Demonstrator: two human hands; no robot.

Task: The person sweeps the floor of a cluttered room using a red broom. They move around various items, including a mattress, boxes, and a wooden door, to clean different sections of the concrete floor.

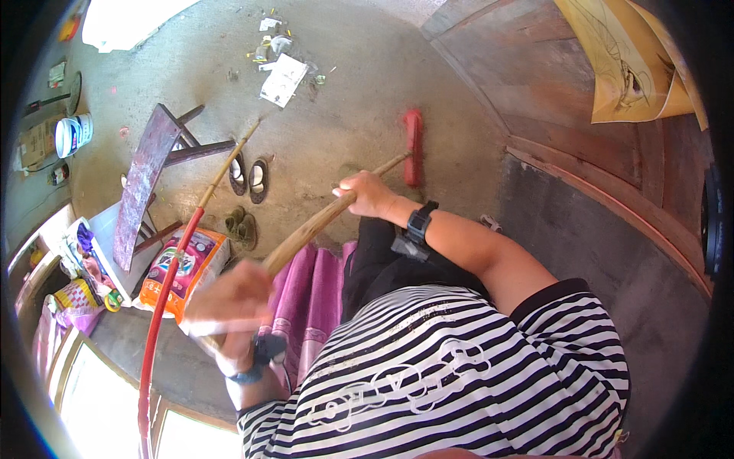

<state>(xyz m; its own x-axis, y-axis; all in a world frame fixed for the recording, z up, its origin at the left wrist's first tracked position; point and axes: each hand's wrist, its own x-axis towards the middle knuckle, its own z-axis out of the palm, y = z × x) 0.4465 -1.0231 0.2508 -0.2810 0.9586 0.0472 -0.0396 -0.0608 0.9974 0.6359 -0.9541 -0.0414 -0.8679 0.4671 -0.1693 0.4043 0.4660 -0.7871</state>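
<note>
Both of my hands are on the wooden handle [312, 228] of a broom with a red head [413, 152], which rests on the concrete floor. My right hand [370, 194] grips the handle nearer the head; a black watch is on that wrist. My left hand [232, 298] is blurred and closes around the handle's upper end, with a dark band on its wrist. A pile of litter with a white paper sheet [284, 80] lies on the floor beyond the broom head.
A long red-and-bamboo pole [166, 292] crosses the left side, before a wooden bench [146, 178]. Nearby are black shoes [258, 181], green shoes [241, 228], a printed orange-and-purple bag [189, 261] and a pink curtain [307, 304]. A white bucket [74, 135] stands far left; wooden panelling [550, 74] is at right.
</note>
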